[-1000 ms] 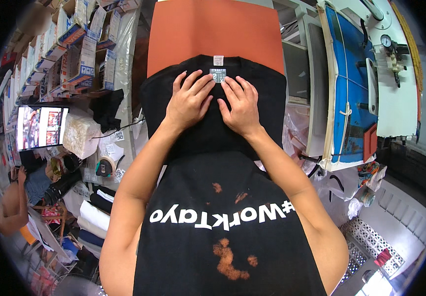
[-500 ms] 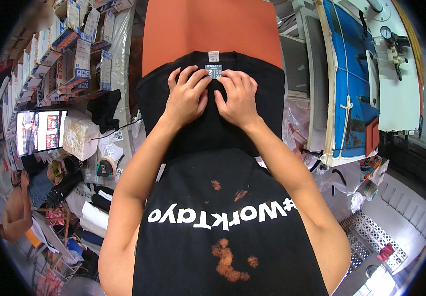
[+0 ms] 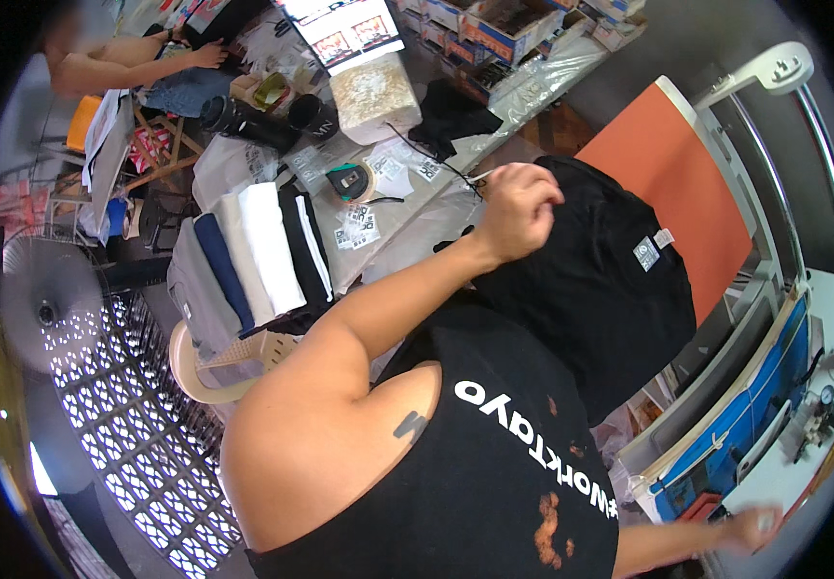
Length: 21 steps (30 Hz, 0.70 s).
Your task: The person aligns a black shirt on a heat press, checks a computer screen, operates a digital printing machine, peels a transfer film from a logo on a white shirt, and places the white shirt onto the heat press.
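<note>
Your left hand (image 3: 518,207) is closed in a fist, pinching up a fold at the near edge of the black T-shirt (image 3: 600,289). The shirt lies spread over the orange pad (image 3: 672,183) of the press, collar end toward the pad's far side, with a small grey label (image 3: 645,254) and a white tag (image 3: 665,237) showing near the neck. A thin white thread or strip (image 3: 479,175) pokes out from the fist.

Your right hand (image 3: 750,528) is far off at the lower right, stretched toward the white and blue machine frame (image 3: 725,454); it is blurred at the rim, so you cannot tell whether it is open or gripping anything.

Beyond your left hand, the surface (image 3: 407,217) is covered in clear plastic and carries small printed sheets (image 3: 359,227), a roll of tape (image 3: 347,180) and a dark cloth (image 3: 451,111). A stack of folded shirts (image 3: 243,256), grey, navy, white and black, rests on a plastic chair (image 3: 214,362) beside it. Farther off sit a pale block (image 3: 373,96), cardboard boxes (image 3: 513,24) and a screen (image 3: 344,29). Another person's arm (image 3: 127,63) reaches in at the top left, and a fan (image 3: 45,304) stands on the floor at the left.
</note>
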Each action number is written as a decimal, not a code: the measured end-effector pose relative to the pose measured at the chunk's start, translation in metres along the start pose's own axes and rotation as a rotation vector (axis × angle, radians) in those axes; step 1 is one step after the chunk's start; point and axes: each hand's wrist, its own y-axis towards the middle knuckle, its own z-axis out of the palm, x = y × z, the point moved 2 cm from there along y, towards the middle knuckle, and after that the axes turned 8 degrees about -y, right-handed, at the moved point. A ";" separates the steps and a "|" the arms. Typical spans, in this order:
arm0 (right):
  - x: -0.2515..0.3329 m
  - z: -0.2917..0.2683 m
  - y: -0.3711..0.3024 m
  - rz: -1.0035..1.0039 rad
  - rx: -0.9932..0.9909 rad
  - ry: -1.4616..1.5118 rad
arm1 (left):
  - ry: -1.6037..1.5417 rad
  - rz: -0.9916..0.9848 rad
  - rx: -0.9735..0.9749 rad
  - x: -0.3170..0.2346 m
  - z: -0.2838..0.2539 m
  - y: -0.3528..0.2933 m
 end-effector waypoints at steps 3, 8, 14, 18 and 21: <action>-0.042 -0.026 -0.026 0.137 0.068 -0.099 | 0.167 -0.001 -0.115 0.042 -0.055 -0.016; -0.062 -0.024 -0.043 0.175 0.145 -0.150 | 0.620 -0.571 -0.539 0.171 -0.204 -0.048; -0.107 -0.071 -0.014 0.156 -0.020 -0.265 | 0.280 -0.654 -0.460 0.198 -0.207 -0.011; -0.123 -0.118 0.055 0.237 -0.140 -0.442 | 0.140 -0.578 -0.303 0.183 -0.168 -0.043; -0.133 -0.115 0.062 0.356 -0.040 -0.493 | 0.227 -0.484 -0.215 0.151 -0.140 -0.062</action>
